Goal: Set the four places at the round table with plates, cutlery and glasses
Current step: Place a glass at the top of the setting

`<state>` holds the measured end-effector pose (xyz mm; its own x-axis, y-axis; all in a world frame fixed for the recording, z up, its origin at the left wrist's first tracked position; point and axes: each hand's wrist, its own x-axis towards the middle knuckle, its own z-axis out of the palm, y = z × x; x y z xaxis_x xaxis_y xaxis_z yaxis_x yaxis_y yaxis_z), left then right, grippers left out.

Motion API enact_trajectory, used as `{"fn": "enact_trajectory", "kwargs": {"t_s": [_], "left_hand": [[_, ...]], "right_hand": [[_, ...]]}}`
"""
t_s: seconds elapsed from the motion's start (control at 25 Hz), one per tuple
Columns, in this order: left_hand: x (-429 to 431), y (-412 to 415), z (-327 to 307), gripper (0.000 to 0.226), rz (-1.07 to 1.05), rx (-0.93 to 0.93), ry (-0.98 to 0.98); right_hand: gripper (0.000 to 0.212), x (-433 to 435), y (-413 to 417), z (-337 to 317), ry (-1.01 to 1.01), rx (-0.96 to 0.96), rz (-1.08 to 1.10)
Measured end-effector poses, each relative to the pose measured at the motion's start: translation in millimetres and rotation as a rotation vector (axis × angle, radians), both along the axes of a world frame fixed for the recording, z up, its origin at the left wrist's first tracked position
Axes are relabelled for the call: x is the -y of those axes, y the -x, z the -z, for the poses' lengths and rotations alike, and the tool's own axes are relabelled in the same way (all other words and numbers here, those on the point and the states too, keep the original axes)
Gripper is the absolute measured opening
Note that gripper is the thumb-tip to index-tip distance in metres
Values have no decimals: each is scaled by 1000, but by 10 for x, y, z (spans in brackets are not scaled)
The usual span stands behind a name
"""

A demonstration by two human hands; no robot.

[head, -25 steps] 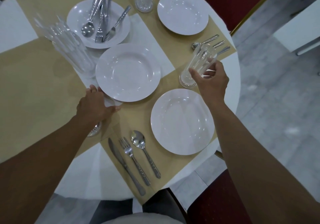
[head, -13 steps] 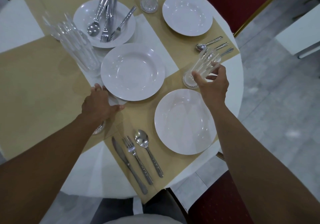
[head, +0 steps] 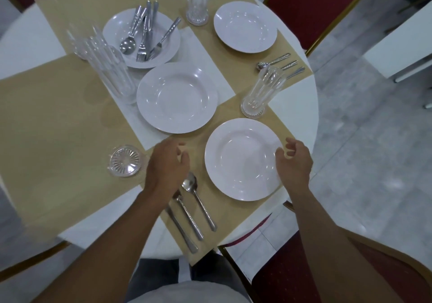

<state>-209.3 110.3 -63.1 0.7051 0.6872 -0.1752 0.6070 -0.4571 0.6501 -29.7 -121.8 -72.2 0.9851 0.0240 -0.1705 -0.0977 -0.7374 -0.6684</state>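
On the round white table (head: 297, 106), the near place has a white plate (head: 243, 160) with a knife (head: 181, 230), fork (head: 190, 219) and spoon (head: 197, 197) to its left and a tall glass (head: 261, 92) standing behind it. My right hand (head: 294, 162) hovers at the plate's right rim, fingers loosely curled, holding nothing. Over the cutlery tops my left hand (head: 167, 164) hangs empty. A glass (head: 125, 161) stands to its left. Another white plate (head: 177, 98) sits mid-table.
A far-right place holds a plate (head: 245, 26), cutlery (head: 278, 63) and a glass (head: 197, 1). A plate with several spare cutlery pieces (head: 142, 37) and clear glasses (head: 109, 68) stand at the back left. Red chairs (head: 311, 267) ring the table.
My right hand has let go of the tall glass, which now stands behind the near plate, and drawn back. My left hand left the other glass and moved right over the cutlery.
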Motion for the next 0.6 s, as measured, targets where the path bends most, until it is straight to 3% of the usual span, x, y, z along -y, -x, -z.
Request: {"fn": "enact_trajectory", "kwargs": {"t_s": [0.12,0.36,0.6], "left_hand": [[319,-72,7,20,6,-80,163],[501,-115,189,22,112,-174,-2],[498,-99,275,26,74,-176,-20]], "right_hand": [[31,149,154,46,12,-18,29],[32,285,203,121,25,18,-21],[31,317,193,181,17,32,-75]]}}
